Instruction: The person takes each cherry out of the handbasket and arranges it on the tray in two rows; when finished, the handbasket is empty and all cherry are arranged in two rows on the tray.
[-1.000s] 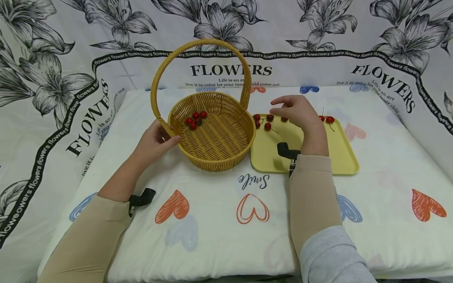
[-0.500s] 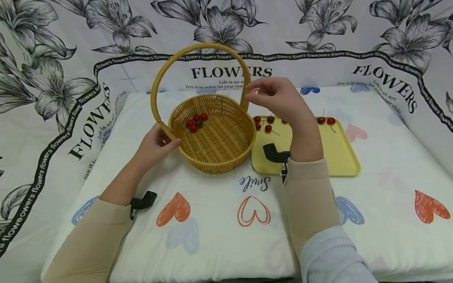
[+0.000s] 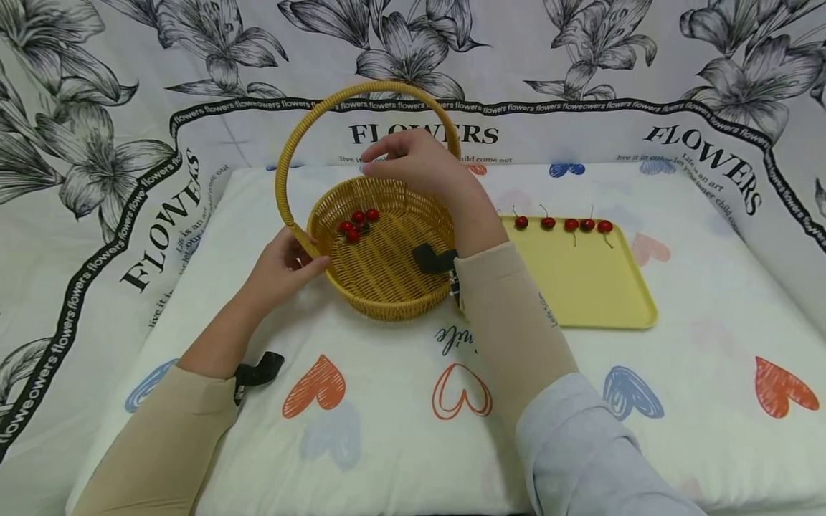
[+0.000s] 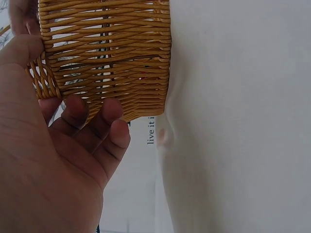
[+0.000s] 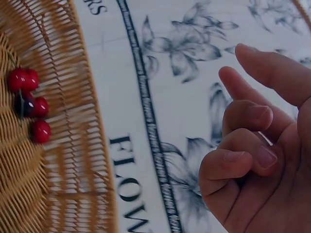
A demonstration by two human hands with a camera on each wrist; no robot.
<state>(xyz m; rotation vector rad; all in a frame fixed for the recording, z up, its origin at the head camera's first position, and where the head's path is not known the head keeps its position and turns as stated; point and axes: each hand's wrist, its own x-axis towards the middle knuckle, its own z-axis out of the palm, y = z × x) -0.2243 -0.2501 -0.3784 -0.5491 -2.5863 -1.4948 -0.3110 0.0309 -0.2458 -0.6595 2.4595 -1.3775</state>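
A person's left hand (image 4: pixel 68 150) is gripping a woven basket (image 4: pixel 107 53) by its edge, fingertips (image 4: pixel 119 132) (three of them showing) curling by the basket's wall, while white cloth (image 4: pixel 243 116) is spreading beside the basket and lettering (image 4: pixel 150 131) is showing just below it.

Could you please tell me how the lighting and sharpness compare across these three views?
Head view: bright, even light, with the basket and backdrop fairly crisp; left wrist view: the left hand looks dim, and a soft shadow falls on the sheet; right wrist view: the basket's weave and backdrop print look soft or smeared, while the cherries carry small highlights.
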